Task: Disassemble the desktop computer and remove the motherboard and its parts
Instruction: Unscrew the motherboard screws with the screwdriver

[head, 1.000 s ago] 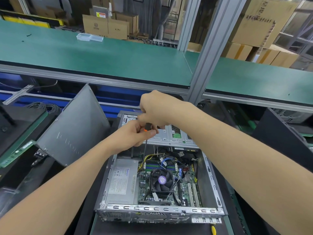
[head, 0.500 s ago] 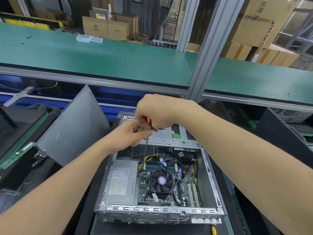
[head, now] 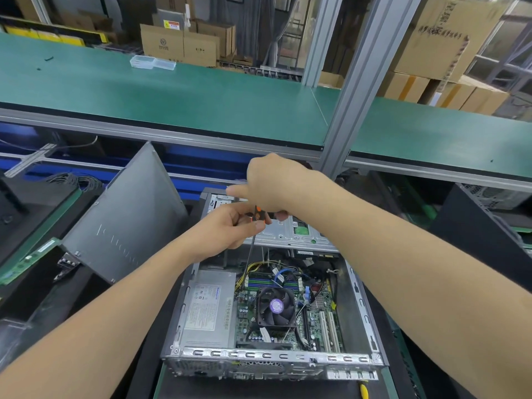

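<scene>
Two hands were in view, one left hand (head: 230, 228) and one right hand (head: 276, 185), with one screwdriver (head: 258, 214) held between them. There was one open computer case (head: 273, 355), and in it one motherboard (head: 316, 318), one power supply (head: 208, 306) and one cooling fan (head: 276, 306). Two white expansion slots (head: 324, 331) showed on the board. One grey side panel (head: 126, 214) and one green memory stick (head: 28, 260) were at the left, and one dark tower (head: 472, 226) at the right.
</scene>
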A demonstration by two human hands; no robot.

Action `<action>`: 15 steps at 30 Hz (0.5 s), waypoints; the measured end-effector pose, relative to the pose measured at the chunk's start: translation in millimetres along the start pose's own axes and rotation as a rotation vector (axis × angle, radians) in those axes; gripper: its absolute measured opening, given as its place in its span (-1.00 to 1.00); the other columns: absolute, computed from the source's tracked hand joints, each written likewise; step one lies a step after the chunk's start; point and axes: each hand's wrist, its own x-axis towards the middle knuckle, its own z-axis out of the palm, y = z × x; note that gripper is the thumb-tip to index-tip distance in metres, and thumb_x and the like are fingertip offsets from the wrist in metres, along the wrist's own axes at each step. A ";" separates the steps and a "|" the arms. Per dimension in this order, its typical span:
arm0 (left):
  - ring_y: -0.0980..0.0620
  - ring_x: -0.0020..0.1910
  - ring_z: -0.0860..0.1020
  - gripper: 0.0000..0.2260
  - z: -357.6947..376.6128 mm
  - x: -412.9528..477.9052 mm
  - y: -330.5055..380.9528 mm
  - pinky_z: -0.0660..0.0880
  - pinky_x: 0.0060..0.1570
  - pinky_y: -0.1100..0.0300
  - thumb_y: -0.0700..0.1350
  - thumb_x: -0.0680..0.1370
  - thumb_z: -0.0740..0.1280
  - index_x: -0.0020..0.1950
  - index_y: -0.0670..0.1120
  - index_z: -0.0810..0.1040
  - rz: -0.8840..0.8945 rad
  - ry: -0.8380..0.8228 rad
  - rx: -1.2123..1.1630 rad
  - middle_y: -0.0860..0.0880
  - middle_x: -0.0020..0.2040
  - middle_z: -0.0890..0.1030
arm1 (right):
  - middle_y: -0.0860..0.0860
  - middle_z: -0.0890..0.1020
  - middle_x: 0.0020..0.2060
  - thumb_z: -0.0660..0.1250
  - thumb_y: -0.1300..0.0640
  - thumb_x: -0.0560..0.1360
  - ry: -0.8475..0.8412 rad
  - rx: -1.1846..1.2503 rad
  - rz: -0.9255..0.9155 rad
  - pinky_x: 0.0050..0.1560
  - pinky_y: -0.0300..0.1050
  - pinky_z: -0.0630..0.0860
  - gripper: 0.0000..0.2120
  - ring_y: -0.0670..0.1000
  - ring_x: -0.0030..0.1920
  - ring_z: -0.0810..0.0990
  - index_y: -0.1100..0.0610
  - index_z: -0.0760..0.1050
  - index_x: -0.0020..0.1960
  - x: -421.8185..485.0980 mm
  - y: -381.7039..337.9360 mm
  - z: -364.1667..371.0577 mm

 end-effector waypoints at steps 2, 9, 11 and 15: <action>0.00 -0.43 0.18 -0.78 0.3 0.4 1.0 0.24 -0.40 0.17 0.01 0.64 0.38 0.28 0.04 0.61 0.008 0.005 -0.009 -0.02 -0.39 0.21 | -0.04 0.52 -0.68 0.21 -0.01 0.70 0.005 0.075 0.010 -0.70 -0.34 0.31 -0.70 -0.07 -0.73 0.43 0.14 0.49 -0.12 2.8 1.3 0.7; 0.05 -0.44 0.21 -0.86 -2.0 1.3 3.9 0.23 -0.40 0.18 -0.01 0.62 0.41 0.16 0.03 0.62 0.017 0.005 -0.033 0.07 -0.40 0.27 | -0.06 0.68 -0.20 0.42 0.13 0.49 0.025 0.039 -0.251 -0.32 -0.16 0.43 -0.94 -0.03 -0.18 0.61 0.00 0.57 -0.14 5.5 14.4 -3.4; 0.03 -0.44 0.20 -0.87 -3.1 0.7 5.8 0.23 -0.41 0.20 0.02 0.61 0.41 0.11 0.02 0.64 0.017 -0.004 -0.012 0.02 -0.39 0.25 | -0.09 0.69 -0.28 0.40 0.27 0.41 -0.016 0.020 -0.300 -0.28 -0.14 0.53 -0.81 -0.07 -0.20 0.62 -0.02 0.59 -0.19 3.5 16.6 -4.7; 0.02 -0.44 0.20 -0.65 -5.6 1.8 4.1 0.27 -0.42 0.23 0.03 0.61 0.40 0.25 -0.20 0.55 -0.012 0.020 0.026 -0.03 -0.38 0.24 | -0.05 0.68 -0.32 0.34 0.37 0.37 -0.004 0.012 -0.302 -0.28 -0.16 0.50 -0.69 -0.02 -0.23 0.65 -0.04 0.49 -0.31 5.0 17.1 2.2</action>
